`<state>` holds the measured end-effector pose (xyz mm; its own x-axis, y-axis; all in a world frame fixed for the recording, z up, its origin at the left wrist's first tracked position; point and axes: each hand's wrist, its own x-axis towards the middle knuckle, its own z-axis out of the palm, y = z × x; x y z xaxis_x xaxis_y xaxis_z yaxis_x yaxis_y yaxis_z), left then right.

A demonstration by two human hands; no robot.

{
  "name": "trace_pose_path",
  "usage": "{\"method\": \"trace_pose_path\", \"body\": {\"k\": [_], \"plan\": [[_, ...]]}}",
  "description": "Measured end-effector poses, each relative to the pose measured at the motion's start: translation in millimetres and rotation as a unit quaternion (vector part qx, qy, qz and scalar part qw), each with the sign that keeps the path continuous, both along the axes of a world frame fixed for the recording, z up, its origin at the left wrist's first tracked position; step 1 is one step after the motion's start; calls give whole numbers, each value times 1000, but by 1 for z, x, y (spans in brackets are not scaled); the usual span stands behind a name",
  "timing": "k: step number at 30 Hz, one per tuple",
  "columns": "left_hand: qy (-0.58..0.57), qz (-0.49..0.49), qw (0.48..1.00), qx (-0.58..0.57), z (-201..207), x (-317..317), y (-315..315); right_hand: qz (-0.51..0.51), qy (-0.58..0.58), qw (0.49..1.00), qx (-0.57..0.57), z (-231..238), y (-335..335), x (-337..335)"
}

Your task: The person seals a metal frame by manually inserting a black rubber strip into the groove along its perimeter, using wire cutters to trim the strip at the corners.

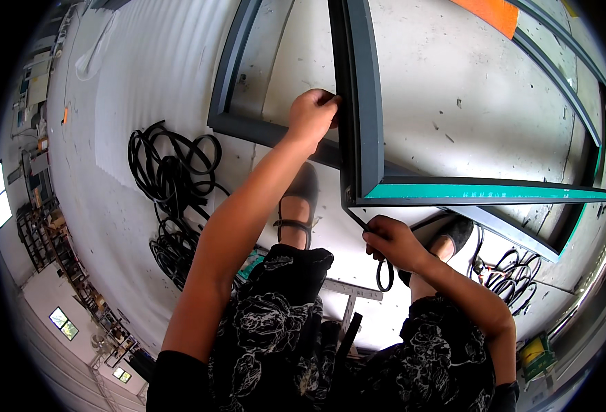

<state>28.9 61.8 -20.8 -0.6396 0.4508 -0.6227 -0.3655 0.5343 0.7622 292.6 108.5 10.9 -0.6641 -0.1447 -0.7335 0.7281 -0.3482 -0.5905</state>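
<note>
A dark grey metal frame (369,96), like a window frame, stands before me with its near corner close to my right hand. Green film (481,192) covers part of its lower bar. My left hand (311,118) is closed against the black inner edge of the upright bar, fingertips pinched there; what lies between them is hidden. Below the corner, my right hand (394,242) pinches a thin black rubber strip (356,218). One end of the strip leads up to the frame's corner, and a small loop hangs under the hand.
Coils of black strip (172,175) lie on the floor at left, and another tangle (516,271) at right. Further frames (557,75) rest behind. White foam sheeting (159,75) spreads at far left. A metal bar (353,288) lies between my legs; a green package (536,357) sits lower right.
</note>
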Motion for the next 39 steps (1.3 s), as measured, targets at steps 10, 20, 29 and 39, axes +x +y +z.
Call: {"method": "trace_pose_path", "body": {"k": [10, 20, 29, 39], "plan": [[-165, -24, 985, 42, -1, 0, -24, 1, 2, 1000, 9, -1, -1, -1], [-188, -29, 981, 27, 1, 11, -35, 11, 8, 1000, 23, 1, -1, -2], [-169, -54, 984, 24, 2, 19, -39, 15, 4, 1000, 19, -1, 0, -1], [-150, -84, 985, 12, 12, 30, -49, 10, 0, 1000, 4, 0, -1, -2]]}}
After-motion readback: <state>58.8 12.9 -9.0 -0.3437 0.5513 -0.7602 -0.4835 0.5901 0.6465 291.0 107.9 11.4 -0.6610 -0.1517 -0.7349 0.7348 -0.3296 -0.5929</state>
